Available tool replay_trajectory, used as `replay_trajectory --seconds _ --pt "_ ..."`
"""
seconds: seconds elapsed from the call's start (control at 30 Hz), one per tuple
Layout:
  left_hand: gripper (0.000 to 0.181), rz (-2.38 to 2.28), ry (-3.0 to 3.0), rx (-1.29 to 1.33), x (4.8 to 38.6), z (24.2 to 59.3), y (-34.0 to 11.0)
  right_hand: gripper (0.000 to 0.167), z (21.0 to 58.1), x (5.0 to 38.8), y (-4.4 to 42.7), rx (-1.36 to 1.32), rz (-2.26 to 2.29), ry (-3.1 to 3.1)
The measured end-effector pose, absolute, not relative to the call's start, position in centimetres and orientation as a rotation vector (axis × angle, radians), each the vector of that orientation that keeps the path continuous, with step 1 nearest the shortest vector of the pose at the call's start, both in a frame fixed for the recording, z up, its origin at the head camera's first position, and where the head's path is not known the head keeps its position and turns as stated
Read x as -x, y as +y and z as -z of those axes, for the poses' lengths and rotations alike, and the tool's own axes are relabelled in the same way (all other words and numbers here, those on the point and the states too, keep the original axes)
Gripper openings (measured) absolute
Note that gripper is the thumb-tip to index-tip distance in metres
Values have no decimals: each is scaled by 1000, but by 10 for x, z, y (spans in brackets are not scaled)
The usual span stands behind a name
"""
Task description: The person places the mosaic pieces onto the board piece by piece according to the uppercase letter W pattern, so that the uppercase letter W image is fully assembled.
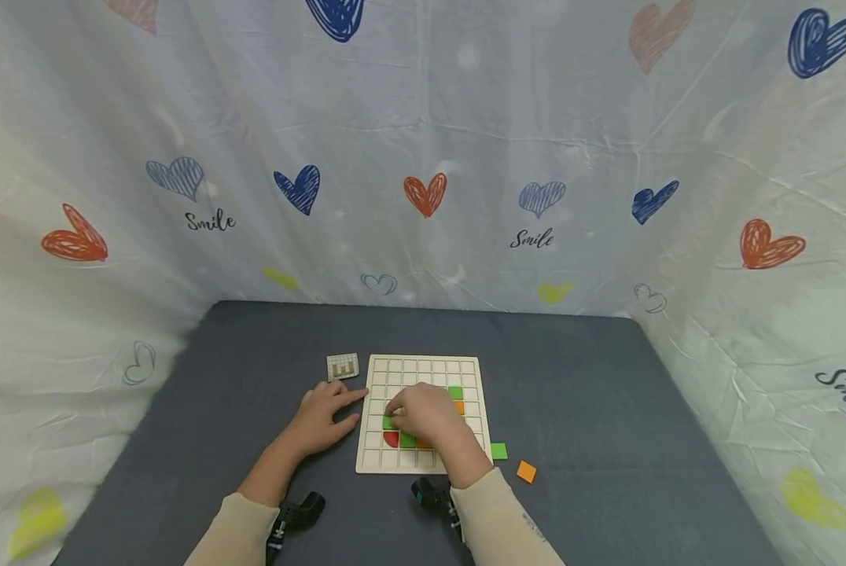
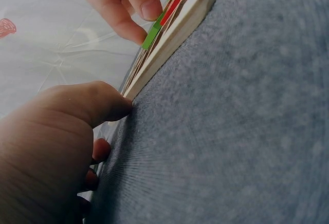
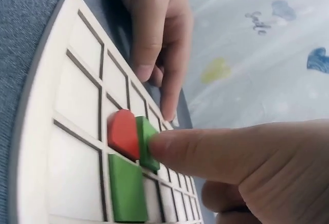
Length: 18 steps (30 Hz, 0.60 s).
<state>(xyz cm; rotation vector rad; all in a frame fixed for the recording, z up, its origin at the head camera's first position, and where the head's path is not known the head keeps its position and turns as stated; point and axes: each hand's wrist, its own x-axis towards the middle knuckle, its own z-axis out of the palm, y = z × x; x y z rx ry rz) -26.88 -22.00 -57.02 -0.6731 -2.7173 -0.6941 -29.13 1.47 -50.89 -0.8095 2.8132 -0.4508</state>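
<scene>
A pale wooden grid board (image 1: 423, 366) lies on the dark table. My right hand (image 1: 430, 415) reaches over it, pinching a green square tile (image 3: 144, 149) between thumb and finger at a cell in the left part. Beside that tile sits a red piece (image 3: 122, 134) with a rounded edge, and another green tile (image 3: 127, 189) fills a neighbouring cell. Orange tiles (image 1: 459, 407) and a further green tile (image 1: 455, 392) show partly around my right hand, which hides some cells. My left hand (image 1: 318, 418) rests left of the board, fingers spread, index finger and thumb at its edge.
A small card with a printed grid (image 1: 342, 366) lies at the board's upper left. Right of the board are a loose green tile (image 1: 499, 451) and a loose orange tile (image 1: 526, 472). A heart-printed curtain (image 1: 423, 102) stands behind the table (image 1: 607, 440).
</scene>
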Motion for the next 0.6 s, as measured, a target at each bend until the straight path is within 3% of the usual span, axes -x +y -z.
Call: replay_trajectory --seconds 0.6 --pt "45 697 -2754 677 271 572 -221 15 509 295 20 876 508 2742"
